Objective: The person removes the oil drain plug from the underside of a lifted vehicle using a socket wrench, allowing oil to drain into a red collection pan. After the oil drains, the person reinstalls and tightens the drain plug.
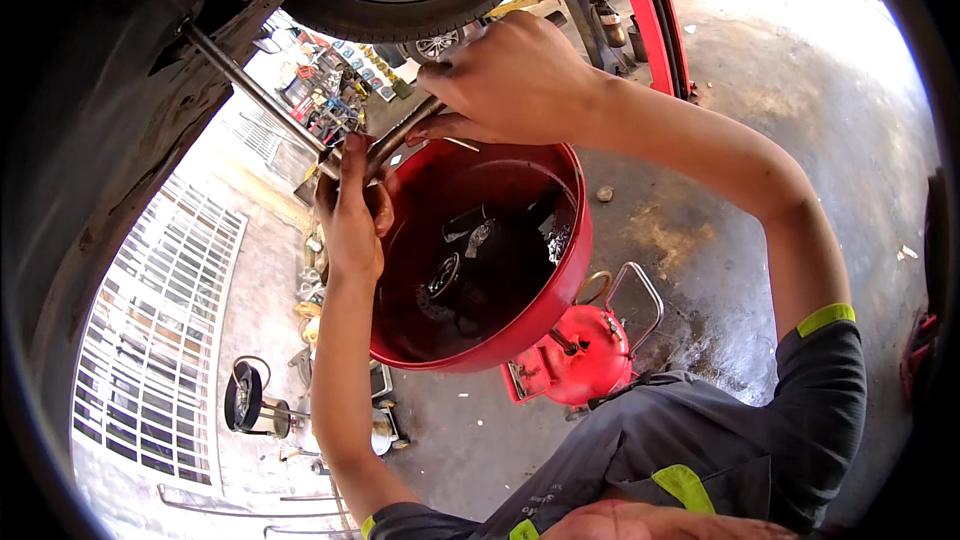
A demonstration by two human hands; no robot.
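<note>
A long metal extension bar (255, 88) runs from the underside of a raised car (95, 110) down to my hands. A ratchet handle (400, 130) meets its lower end at an angle. My left hand (355, 215) closes around the joint where the two meet. My right hand (525, 75) is wrapped round the handle's other end. Just below both hands sits a deep red oil drain pan (578, 240). Dark oil covers its bottom, and a round part with a ringed end (443, 275) lies in it. What the bar's upper end fits onto is hidden.
A tyre (420, 15) hangs close above my right hand. A red lift post (650, 20) stands at the far right. Under the pan is a red drainer tank (585, 355) with a metal handle (650, 300). The floor beside it looks wet.
</note>
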